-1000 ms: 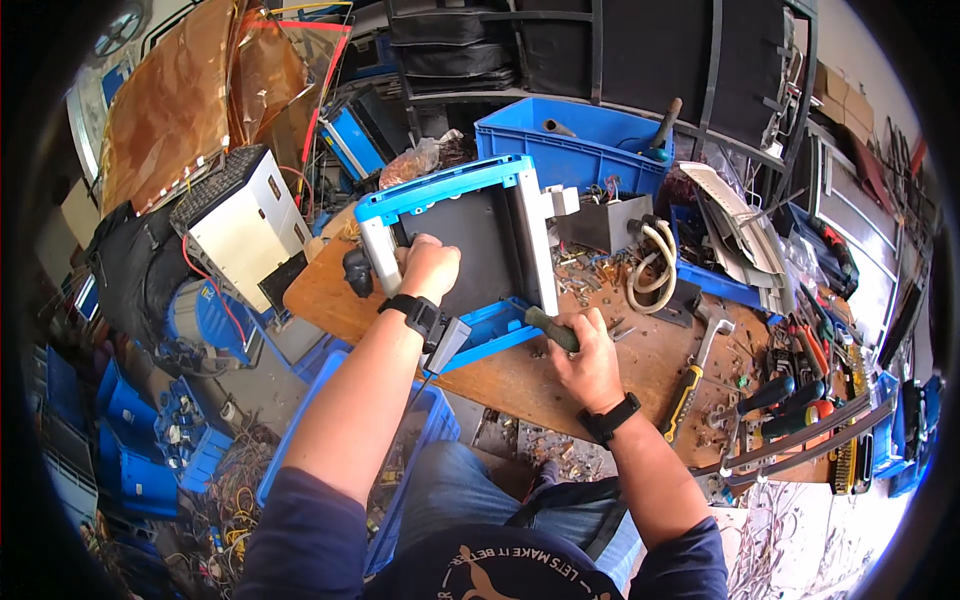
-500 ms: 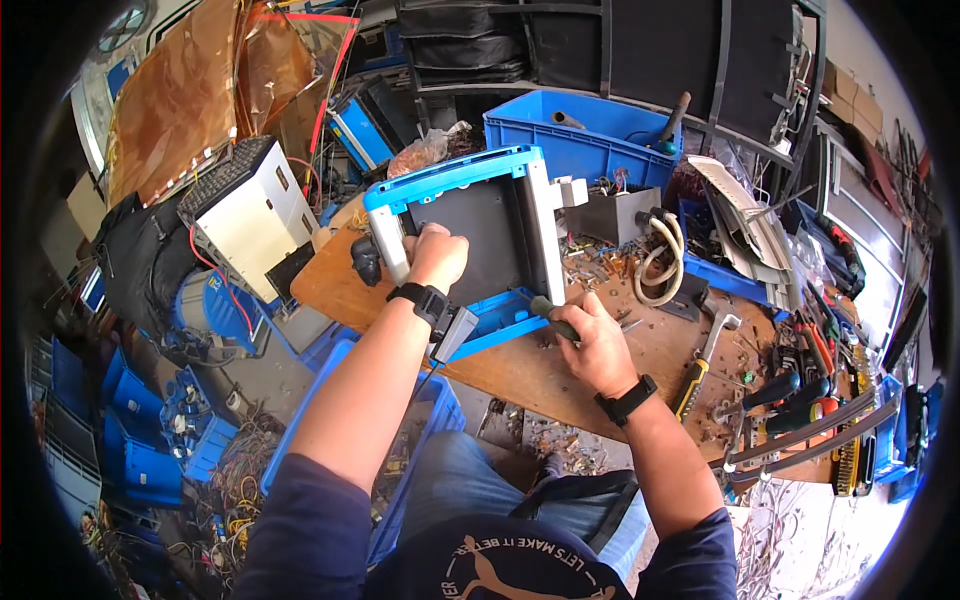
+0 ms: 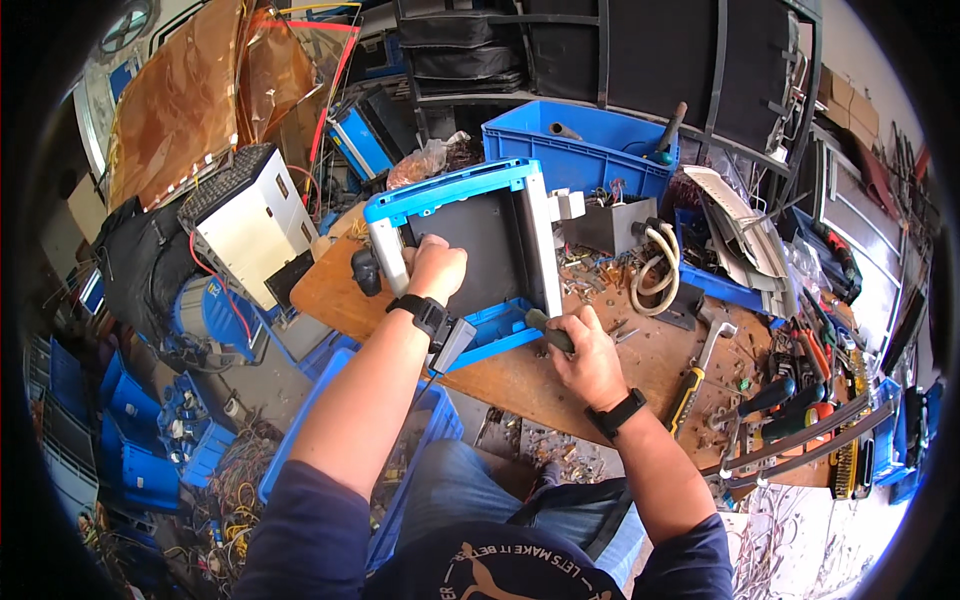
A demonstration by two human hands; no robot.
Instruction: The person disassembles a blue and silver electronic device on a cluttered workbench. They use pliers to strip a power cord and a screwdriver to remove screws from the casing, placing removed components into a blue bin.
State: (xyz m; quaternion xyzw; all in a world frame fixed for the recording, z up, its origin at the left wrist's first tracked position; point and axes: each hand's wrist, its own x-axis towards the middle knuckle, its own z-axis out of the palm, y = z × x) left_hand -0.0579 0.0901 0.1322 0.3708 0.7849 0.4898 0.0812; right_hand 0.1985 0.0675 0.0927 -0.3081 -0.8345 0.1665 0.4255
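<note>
An open-fronted blue and silver-grey equipment casing [image 3: 452, 190] with a dark inner panel stands tilted on the wooden workbench [image 3: 520, 385]. My left hand [image 3: 438, 270] reaches into the casing, its fingers closed at the left side wall and partly hidden. At the lower right corner of the casing, my right hand [image 3: 590, 358] is wrapped around the dark green handle of a screwdriver [image 3: 550, 332]. The handle's front end lies against the casing's blue lower edge, and the shaft and tip cannot be seen. A black knob [image 3: 365, 272] sticks out on the casing's left side.
Behind the casing are a large blue bin [image 3: 590, 140], a grey metal box [image 3: 615, 225] and a coiled beige hose [image 3: 655, 270]. A hammer [image 3: 700, 375], pliers and loose screws lie on the right. Another blue crate [image 3: 435, 415] sits below the bench's front edge.
The view has tilted slightly, so the scene sits a little lower. My right hand and the screwdriver handle have shifted slightly left. My left hand keeps its place in the casing.
</note>
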